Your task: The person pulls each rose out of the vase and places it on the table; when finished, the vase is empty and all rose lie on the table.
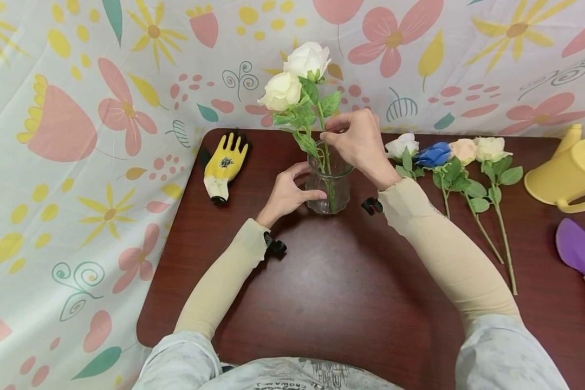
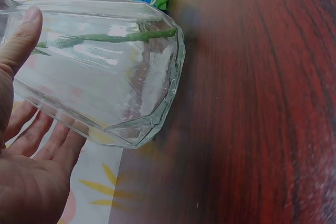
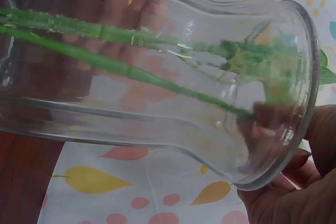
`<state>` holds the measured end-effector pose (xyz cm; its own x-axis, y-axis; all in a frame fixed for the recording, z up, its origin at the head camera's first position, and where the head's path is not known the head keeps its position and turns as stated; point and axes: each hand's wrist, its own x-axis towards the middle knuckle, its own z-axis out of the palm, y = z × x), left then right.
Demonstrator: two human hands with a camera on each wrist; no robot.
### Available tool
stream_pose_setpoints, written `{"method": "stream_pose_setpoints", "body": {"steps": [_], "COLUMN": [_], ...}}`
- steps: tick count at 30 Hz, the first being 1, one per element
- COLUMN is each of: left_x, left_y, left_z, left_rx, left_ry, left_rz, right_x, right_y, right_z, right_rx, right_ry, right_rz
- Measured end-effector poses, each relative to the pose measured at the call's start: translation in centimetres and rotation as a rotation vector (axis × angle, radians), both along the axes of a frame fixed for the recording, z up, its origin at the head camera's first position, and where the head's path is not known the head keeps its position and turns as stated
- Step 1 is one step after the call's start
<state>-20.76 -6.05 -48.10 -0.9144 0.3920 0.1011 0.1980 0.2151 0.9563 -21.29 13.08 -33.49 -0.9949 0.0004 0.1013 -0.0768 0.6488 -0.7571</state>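
A clear glass vase (image 1: 342, 196) stands on the table, with two white roses (image 1: 308, 59) rising from it. Their green stems (image 3: 121, 68) run down inside the glass in the right wrist view. My left hand (image 1: 288, 190) holds the side of the vase, thumb in front and fingers round the far side. Above the rim, my right hand (image 1: 358, 142) pinches the stem of one rose between thumb and fingers. One stem reaches nearly to the vase's base in the left wrist view. The fingertips of my right hand are partly hidden behind the glass rim in the right wrist view.
To the right lie several artificial roses: white (image 1: 401, 145), blue (image 1: 434, 155), peach (image 1: 463, 150) and cream (image 1: 491, 148). Beyond them are a yellow watering can (image 1: 565, 176) and a purple trowel (image 1: 576, 245). A yellow glove (image 1: 226, 162) lies at the left. Patterned cloth borders the table (image 1: 317, 292).
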Motion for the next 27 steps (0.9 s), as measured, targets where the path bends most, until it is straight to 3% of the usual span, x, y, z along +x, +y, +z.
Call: {"method": "stream_pose_setpoints", "body": {"steps": [11, 27], "left_x": [0.0, 0.0], "left_y": [-0.1, 0.0], "left_z": [-0.2, -0.1], "left_rx": [0.002, 0.009], "left_ry": [-0.001, -0.029], "left_rz": [-0.006, 0.000], "right_x": [0.6, 1.6], "right_y": [0.6, 2.0], "right_z": [-0.2, -1.0], "right_rx": [-0.083, -0.412], "right_ry": [0.009, 0.065], "right_rz": [-0.038, -0.143]}}
